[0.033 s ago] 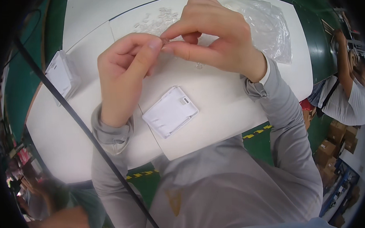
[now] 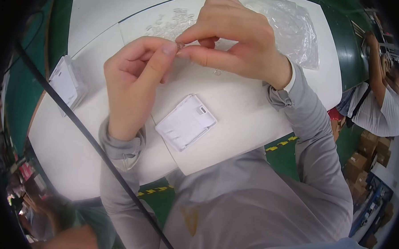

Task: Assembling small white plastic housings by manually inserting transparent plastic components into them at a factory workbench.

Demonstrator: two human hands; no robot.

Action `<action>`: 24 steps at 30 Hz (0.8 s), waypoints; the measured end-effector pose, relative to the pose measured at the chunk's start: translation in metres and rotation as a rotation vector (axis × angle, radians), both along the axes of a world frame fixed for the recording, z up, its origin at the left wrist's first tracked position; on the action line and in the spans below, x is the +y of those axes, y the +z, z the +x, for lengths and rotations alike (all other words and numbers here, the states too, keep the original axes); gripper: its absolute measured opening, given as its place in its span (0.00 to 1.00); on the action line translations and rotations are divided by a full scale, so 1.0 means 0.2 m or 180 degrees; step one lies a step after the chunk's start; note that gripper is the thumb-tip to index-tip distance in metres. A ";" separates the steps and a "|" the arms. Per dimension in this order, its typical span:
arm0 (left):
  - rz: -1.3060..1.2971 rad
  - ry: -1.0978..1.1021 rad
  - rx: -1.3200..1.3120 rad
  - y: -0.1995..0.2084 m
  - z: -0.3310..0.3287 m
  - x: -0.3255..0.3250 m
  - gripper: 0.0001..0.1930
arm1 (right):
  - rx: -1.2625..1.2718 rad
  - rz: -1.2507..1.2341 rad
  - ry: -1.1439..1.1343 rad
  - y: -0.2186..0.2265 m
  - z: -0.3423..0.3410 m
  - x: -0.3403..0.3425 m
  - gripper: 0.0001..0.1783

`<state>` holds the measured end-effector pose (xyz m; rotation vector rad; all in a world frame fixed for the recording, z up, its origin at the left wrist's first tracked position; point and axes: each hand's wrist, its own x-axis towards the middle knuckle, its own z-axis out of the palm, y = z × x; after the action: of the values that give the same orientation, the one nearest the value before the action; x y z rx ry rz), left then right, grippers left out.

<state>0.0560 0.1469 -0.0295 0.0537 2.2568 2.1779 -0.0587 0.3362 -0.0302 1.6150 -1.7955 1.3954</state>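
Observation:
My left hand (image 2: pixel 133 85) and my right hand (image 2: pixel 238 38) meet above the table, fingertips almost touching. Between them is a small clear plastic piece (image 2: pixel 180 45), pinched from both sides by thumb and forefinger; the fingers cover most of it. Below the hands, a shallow white plastic case (image 2: pixel 186 123) lies on the white tabletop (image 2: pixel 239 118), a small slot near its upper right edge. Behind the hands spreads a loose pile of small clear plastic pieces (image 2: pixel 170 22). One stray clear piece (image 2: pixel 217 72) rests beneath my right hand.
A stack of white cases (image 2: pixel 67 83) stands at the table's left. A crumpled clear plastic bag (image 2: pixel 295 31) lies at the far right. A dark thin rod (image 2: pixel 86 131) crosses the left side of view. Other people are at both sides; cardboard boxes (image 2: pixel 357 162) stand at right.
My left hand has shifted very slightly to the left at the wrist. The pinch on the clear piece and everything on the table look the same.

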 end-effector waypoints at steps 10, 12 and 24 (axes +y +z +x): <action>-0.2743 -0.1344 0.0757 0.05 0.10 -0.03 0.13 | -0.1461 -0.0022 -0.0389 0.02 0.01 0.06 0.05; -0.2671 -0.1138 0.1123 0.05 0.06 -0.03 0.12 | -0.1736 -0.0050 -0.0315 0.01 0.01 0.07 0.05; -0.0403 0.0789 0.0627 0.02 -0.01 -0.04 0.10 | -0.1302 0.0115 -0.0511 0.00 0.06 0.06 0.08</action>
<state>0.0531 0.1397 -0.0255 -0.0140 2.6347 2.2243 -0.0475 0.3473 -0.0293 1.2294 -2.1291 1.7164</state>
